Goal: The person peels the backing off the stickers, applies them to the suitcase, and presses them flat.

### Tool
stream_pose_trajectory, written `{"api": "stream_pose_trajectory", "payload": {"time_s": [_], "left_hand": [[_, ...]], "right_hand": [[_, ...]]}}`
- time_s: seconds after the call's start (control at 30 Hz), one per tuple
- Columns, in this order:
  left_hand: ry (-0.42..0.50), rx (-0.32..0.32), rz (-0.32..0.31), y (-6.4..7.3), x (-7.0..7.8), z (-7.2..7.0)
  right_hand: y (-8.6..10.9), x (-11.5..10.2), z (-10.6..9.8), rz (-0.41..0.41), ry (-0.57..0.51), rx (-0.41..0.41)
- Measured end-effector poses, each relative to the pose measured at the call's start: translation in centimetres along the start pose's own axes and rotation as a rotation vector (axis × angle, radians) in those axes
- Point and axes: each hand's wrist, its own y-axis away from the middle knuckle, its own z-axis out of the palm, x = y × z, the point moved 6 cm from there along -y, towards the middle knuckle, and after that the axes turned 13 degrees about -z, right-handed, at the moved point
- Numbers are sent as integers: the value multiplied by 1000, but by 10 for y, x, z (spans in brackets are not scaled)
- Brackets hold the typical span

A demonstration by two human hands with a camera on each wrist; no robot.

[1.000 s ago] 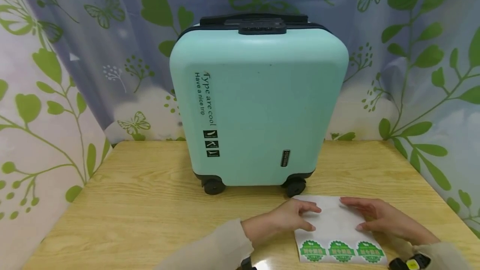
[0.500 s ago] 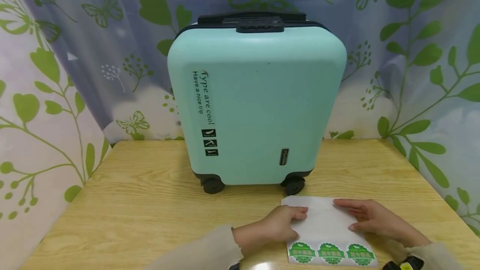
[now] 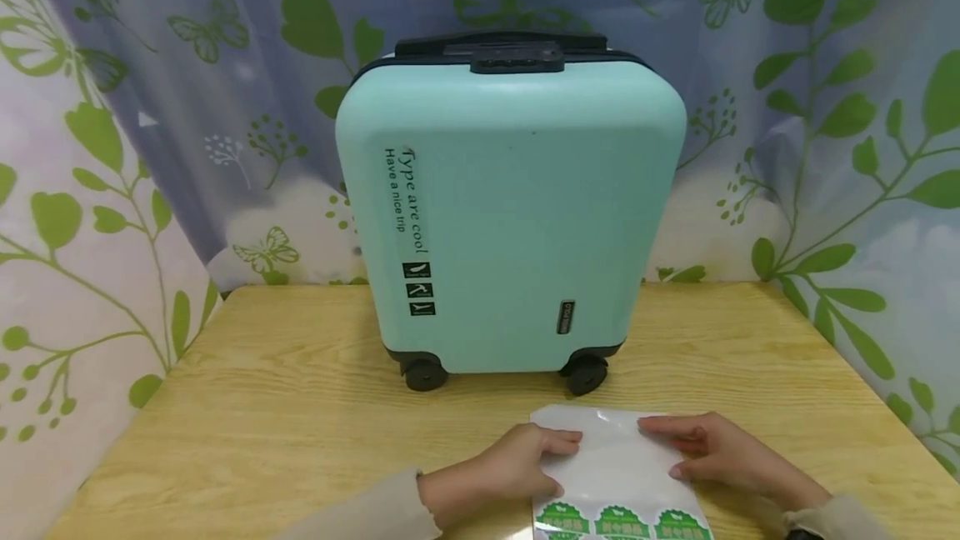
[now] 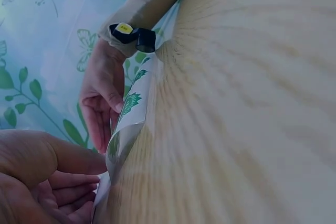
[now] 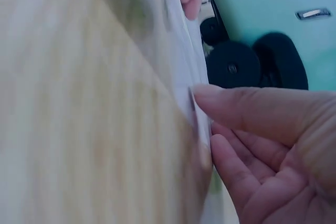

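A white sticker sheet, with round green stickers along its near edge, is between my two hands over the table. My left hand holds its left side, thumb and fingers at the edge; in the left wrist view the sheet bows up beside the thumb. On the other side my right hand pinches the right edge. The right wrist view has that thumb against the sheet, with the other fingers curled below it. The near end of the sheet is cut off in the head view.
A mint-green suitcase stands upright on black wheels just behind the sheet. Its black handle and lock are on top. The wooden table extends to both sides, and a leaf-patterned curtain hangs behind.
Both hands and the sheet have moved left and slightly nearer. The left hand has closed in on the sheet's left edge. The suitcase stays in place.
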Motion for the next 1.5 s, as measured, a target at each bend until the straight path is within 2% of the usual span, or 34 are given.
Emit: {"api": "stream_pose_trajectory", "payload": {"time_s": [0.23, 0.47, 0.7, 1.0, 1.2, 1.5], "left_hand": [[61, 27, -18, 15, -16, -11], [75, 79, -51, 31, -28, -24], [66, 125, -30, 42, -35, -34], [81, 179, -38, 52, -51, -45], [80, 206, -21, 57, -55, -53], [95, 214, -13, 60, -66, -63]], "right_hand": [[-13, -4, 15, 29, 22, 13], [-30, -6, 30, 70, -34, 40], [-46, -4, 35, 156, -4, 48], [-68, -5, 44, 145, 24, 38], [-80, -4, 48, 145, 11, 59], [-93, 1, 53, 133, -17, 66]]}}
